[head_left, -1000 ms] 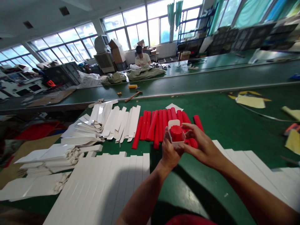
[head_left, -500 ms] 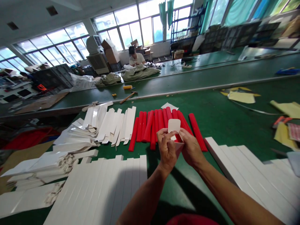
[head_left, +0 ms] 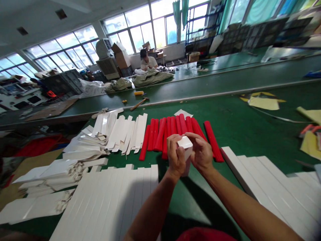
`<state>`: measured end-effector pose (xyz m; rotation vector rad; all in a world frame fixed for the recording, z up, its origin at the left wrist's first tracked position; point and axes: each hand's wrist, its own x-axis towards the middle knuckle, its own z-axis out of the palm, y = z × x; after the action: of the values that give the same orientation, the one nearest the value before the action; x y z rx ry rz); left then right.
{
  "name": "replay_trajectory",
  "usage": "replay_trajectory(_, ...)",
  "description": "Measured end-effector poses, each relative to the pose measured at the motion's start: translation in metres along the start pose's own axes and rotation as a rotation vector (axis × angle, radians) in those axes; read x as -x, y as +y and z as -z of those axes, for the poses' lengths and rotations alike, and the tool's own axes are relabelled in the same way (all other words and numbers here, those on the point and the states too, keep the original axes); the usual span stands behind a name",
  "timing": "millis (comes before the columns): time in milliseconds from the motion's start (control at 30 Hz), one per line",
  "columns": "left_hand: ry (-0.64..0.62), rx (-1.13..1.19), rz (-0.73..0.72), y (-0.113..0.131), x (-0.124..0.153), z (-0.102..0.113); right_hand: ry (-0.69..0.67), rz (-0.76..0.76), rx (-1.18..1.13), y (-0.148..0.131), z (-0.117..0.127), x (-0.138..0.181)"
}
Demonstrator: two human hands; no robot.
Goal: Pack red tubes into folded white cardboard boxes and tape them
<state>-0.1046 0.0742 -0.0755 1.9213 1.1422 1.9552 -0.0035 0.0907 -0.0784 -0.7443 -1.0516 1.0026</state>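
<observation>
A narrow white cardboard box point(head_left: 185, 142) stands upright between my hands, its top end flap folded down. My left hand point(head_left: 176, 155) is closed around the box's left side, with the thumb on the near face. Against its right side, my right hand point(head_left: 201, 153) is cupped, fingers bent at the top edge. Just beyond my hands lies a row of red ribbed tubes point(head_left: 173, 126). A single red tube point(head_left: 213, 140) lies apart on the right. What the box contains is hidden by the flap.
White closed boxes point(head_left: 117, 197) lie side by side at left front, and more white boxes point(head_left: 268, 184) at right. Flat white cartons point(head_left: 125, 134) are piled at left. A hammer point(head_left: 139, 104) lies farther back. Yellow paper point(head_left: 264, 102) is at right. Another person point(head_left: 147, 61) sits beyond the benches.
The box's raised end flap has been folded down over the opening, hiding the red inside. My right hand has loosened into a cupped shape. The view has shifted slightly.
</observation>
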Motion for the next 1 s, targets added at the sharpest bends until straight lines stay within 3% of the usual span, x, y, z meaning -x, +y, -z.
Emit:
replay_trajectory(100,-0.1,-0.139,-0.166,-0.006,-0.005,0.008,-0.108,0.003,-0.005,0.007,0.013,0.009)
replay_trajectory(233,-0.224,-0.203,-0.265,-0.005,-0.013,0.02,-0.254,0.071,0.272,0.013,0.021,0.02)
replay_trajectory(433,-0.366,-0.259,-0.273,0.009,-0.03,0.037,-0.197,0.278,0.619,0.009,0.009,0.019)
replay_trajectory(567,-0.524,-0.317,-0.305,0.018,-0.042,0.044,-0.25,0.297,0.625,0.009,0.009,0.017)
replay_trajectory(733,-0.702,-0.427,-0.476,0.024,-0.056,0.049,-0.311,0.293,0.58,0.016,0.014,0.014)
replay_trajectory(1000,-0.785,-0.62,-0.606,0.026,-0.054,0.055,-0.432,0.313,0.475,0.011,0.015,0.007)
